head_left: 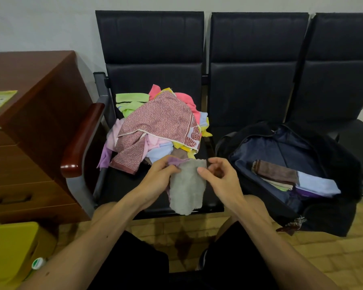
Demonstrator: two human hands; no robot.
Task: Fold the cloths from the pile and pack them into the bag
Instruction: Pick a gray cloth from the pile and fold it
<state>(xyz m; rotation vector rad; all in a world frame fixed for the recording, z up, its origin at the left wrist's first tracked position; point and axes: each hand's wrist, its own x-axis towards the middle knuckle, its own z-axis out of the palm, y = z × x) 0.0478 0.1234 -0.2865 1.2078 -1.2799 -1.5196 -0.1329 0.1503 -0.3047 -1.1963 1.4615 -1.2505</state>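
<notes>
Left hand (161, 176) pinches the fuzzy grey cloth (187, 187) at the seat's front edge; right hand (218, 174) pinches its opposite corner. Crumpled pile (155, 126) behind; soft dark bag (291, 174) holds flat folded cloths (291, 178).

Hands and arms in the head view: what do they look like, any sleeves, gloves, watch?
Both arms are bare from the frame edge to the wrist: no sleeves in view. The left hand and right hand wear no gloves, and no watch, ring or band shows. A few small dark marks dot the left forearm. Black shorts cover the thighs.
</notes>
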